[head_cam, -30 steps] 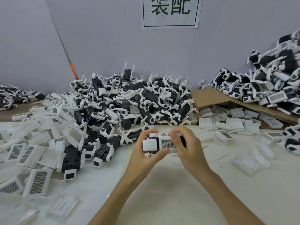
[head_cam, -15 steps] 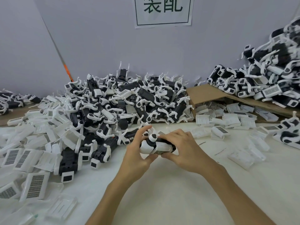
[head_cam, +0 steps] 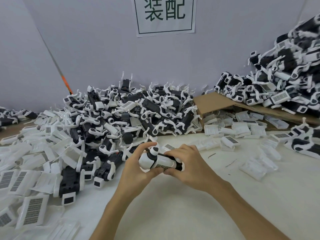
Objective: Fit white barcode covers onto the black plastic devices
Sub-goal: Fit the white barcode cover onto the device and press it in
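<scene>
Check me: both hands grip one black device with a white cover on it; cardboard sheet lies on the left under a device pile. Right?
Wrong side. The head view shows the cardboard sheet on the right, under the device pile there. The rest stands: left hand and right hand both grip one black device with a white cover on it.

- The left hand and the left forearm were bare, uncovered all the way to the frame's edge at 6 o'clock.
- The right hand and the right forearm were bare too, uncovered to the edge at 5 o'clock.
- Both forearms looked slim and smooth.
- Knuckle ridges showed on the back of the right hand; the fingernails were too small to make out.
</scene>
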Action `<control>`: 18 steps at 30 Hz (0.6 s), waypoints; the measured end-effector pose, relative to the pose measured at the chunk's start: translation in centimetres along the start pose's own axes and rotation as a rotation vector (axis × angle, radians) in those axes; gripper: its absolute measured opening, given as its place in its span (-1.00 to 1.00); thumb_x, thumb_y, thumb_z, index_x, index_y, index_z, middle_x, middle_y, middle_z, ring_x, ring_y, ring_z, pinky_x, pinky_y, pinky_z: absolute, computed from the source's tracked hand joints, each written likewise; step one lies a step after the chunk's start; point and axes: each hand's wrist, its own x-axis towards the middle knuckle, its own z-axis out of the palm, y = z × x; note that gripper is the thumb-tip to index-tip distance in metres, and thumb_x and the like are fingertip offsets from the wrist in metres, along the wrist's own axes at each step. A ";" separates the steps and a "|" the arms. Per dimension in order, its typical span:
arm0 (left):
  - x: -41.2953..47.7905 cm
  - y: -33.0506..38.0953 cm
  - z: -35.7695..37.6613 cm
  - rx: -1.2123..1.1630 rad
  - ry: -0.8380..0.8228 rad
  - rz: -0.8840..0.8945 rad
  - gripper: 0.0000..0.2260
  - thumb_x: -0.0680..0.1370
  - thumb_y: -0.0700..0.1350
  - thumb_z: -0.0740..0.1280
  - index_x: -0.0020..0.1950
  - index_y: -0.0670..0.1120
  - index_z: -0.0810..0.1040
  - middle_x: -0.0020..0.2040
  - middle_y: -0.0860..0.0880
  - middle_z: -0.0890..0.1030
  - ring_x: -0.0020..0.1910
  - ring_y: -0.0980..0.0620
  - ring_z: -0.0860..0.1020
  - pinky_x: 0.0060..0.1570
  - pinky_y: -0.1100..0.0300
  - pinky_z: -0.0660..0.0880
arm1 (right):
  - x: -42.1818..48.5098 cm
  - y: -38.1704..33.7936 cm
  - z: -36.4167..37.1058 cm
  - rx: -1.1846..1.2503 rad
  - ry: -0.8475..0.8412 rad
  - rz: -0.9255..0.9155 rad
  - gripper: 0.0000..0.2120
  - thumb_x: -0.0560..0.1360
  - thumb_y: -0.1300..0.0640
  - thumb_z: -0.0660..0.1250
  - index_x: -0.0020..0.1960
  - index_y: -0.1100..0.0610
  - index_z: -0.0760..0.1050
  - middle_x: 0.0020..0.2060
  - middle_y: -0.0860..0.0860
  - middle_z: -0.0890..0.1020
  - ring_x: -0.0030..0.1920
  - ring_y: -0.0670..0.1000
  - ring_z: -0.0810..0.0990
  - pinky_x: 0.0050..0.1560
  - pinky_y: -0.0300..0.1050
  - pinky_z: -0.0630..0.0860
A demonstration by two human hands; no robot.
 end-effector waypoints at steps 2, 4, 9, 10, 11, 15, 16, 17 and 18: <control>0.0 0.0 0.0 -0.053 0.068 -0.028 -0.52 0.31 -0.13 0.54 0.21 0.06 0.56 0.07 0.14 0.64 0.06 0.14 0.61 0.02 0.40 0.48 | -0.1 -0.2 0.0 0.061 0.056 0.026 -0.58 0.46 -0.18 0.41 0.27 -0.10 0.54 0.02 -0.26 0.61 0.04 -0.22 0.42 0.21 -0.21 0.23; 0.1 0.0 0.0 -0.157 0.145 -0.081 -0.55 0.34 -0.10 0.54 0.20 0.09 0.56 0.05 0.04 0.66 0.01 0.10 0.62 -0.03 0.27 0.55 | -0.1 -0.5 -0.1 0.126 0.114 0.049 -0.51 0.43 -0.22 0.40 0.34 -0.16 0.47 0.11 -0.39 0.53 0.16 -0.31 0.40 0.25 -0.32 0.19; 0.4 0.5 -0.5 -0.331 0.234 -0.269 -0.58 0.39 0.01 0.56 0.23 0.16 0.58 0.00 0.02 0.71 -0.13 0.09 0.66 -0.21 0.33 0.52 | -0.1 -1.0 0.0 0.077 0.058 -0.016 -0.25 0.34 -0.19 0.51 0.45 -0.17 0.31 0.35 -0.36 0.34 0.37 -0.30 0.30 0.35 -0.41 0.06; 0.3 0.5 -0.4 -0.351 0.226 -0.330 -0.58 0.40 0.08 0.55 0.24 0.16 0.58 -0.02 -0.01 0.72 -0.18 0.04 0.67 -0.25 0.30 0.50 | -0.2 -1.1 0.2 0.042 0.032 -0.031 -0.21 0.34 -0.17 0.53 0.49 -0.14 0.28 0.40 -0.30 0.30 0.39 -0.28 0.28 0.36 -0.38 0.06; 0.3 0.6 -0.3 -0.379 0.214 -0.394 -0.57 0.41 0.14 0.49 0.25 0.12 0.58 -0.04 -0.05 0.72 -0.23 0.00 0.68 -0.25 0.25 0.48 | -0.2 -1.3 0.5 0.013 0.015 -0.040 -0.19 0.35 -0.14 0.53 0.51 -0.13 0.25 0.44 -0.26 0.26 0.41 -0.25 0.27 0.36 -0.36 0.07; 0.0 0.9 -0.1 -0.481 0.165 -0.638 -0.55 0.47 0.23 0.38 0.09 -0.14 0.62 -0.07 -0.24 0.70 -0.11 -0.15 0.71 -0.20 0.15 0.43 | -0.4 -1.8 1.2 -0.021 0.082 -0.094 -0.37 0.43 0.07 0.48 0.45 -0.10 0.37 0.40 -0.15 0.36 0.26 -0.17 0.40 0.25 -0.35 0.30; -0.1 1.0 -0.1 -0.484 0.149 -0.664 -0.52 0.45 0.25 0.37 -0.05 -0.19 0.63 -0.03 -0.32 0.67 -0.02 -0.22 0.70 -0.17 0.14 0.43 | -0.4 -1.8 1.1 0.022 0.118 -0.091 -0.44 0.43 0.10 0.47 0.40 -0.07 0.43 0.34 -0.15 0.43 0.22 -0.15 0.46 0.18 -0.34 0.39; 0.0 1.1 -0.1 -0.489 0.125 -0.660 -0.49 0.43 0.27 0.36 -0.14 -0.21 0.63 0.00 -0.38 0.65 0.05 -0.26 0.67 -0.10 0.11 0.42 | -0.4 -1.7 0.9 0.089 0.158 -0.071 -0.50 0.43 0.12 0.46 0.35 -0.06 0.48 0.25 -0.17 0.50 0.16 -0.14 0.51 0.11 -0.32 0.47; 0.0 1.3 -0.1 -0.503 0.089 -0.637 -0.48 0.45 0.29 0.32 -0.11 -0.20 0.65 0.01 -0.39 0.64 0.09 -0.27 0.66 -0.02 0.06 0.42 | -0.4 -1.6 0.7 0.167 0.201 -0.038 -0.55 0.42 0.12 0.46 0.29 -0.05 0.51 0.15 -0.19 0.54 0.10 -0.12 0.55 0.04 -0.29 0.51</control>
